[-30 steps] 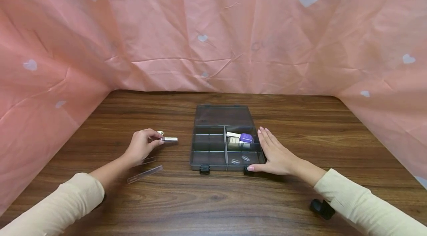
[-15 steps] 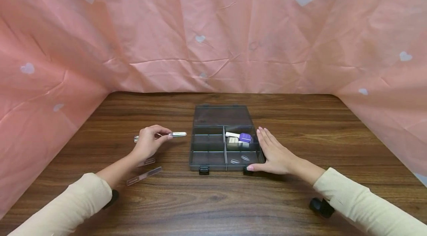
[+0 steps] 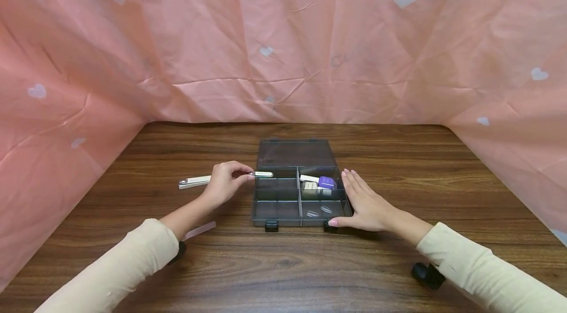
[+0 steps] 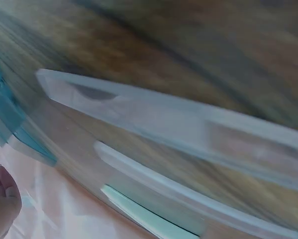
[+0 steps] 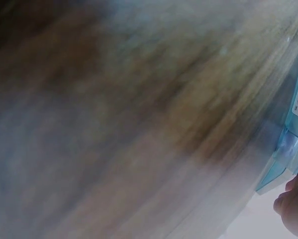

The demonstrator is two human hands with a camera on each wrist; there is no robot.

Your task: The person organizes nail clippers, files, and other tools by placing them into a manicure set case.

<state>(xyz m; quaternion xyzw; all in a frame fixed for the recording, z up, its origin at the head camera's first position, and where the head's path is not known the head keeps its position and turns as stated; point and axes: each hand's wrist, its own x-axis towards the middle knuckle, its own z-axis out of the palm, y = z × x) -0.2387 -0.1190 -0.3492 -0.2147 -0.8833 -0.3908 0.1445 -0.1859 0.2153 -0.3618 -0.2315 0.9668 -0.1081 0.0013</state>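
My left hand (image 3: pixel 226 182) pinches a small white-and-silver nail clipper (image 3: pixel 264 174) between thumb and fingertips, its far end over the back left compartment of a dark see-through divided box (image 3: pixel 288 223). The box lies with its lid (image 3: pixel 297 154) folded back. Flat against the box's right side rests my right hand (image 3: pixel 367 204), fingers straight, thumb at the front right latch. In the back right compartment lie a purple nail polish bottle (image 3: pixel 327 182) and a beige one (image 3: pixel 310 185). Two clear nail tips (image 3: pixel 312 214) sit in the front right compartment.
Behind my left wrist lies a larger white-and-silver clipper (image 3: pixel 195 182). A clear strip (image 3: pixel 201 230) shows beside the left forearm; the left wrist view has two clear strips, the nearer strip (image 4: pixel 158 119) large. Pink curtain (image 3: pixel 283 91) surrounds the wooden table (image 3: pixel 310 268).
My left hand has lifted the small nail clipper from the table and carried it right to the box's left edge. The larger clipper has come into view behind it. My right hand stays put.
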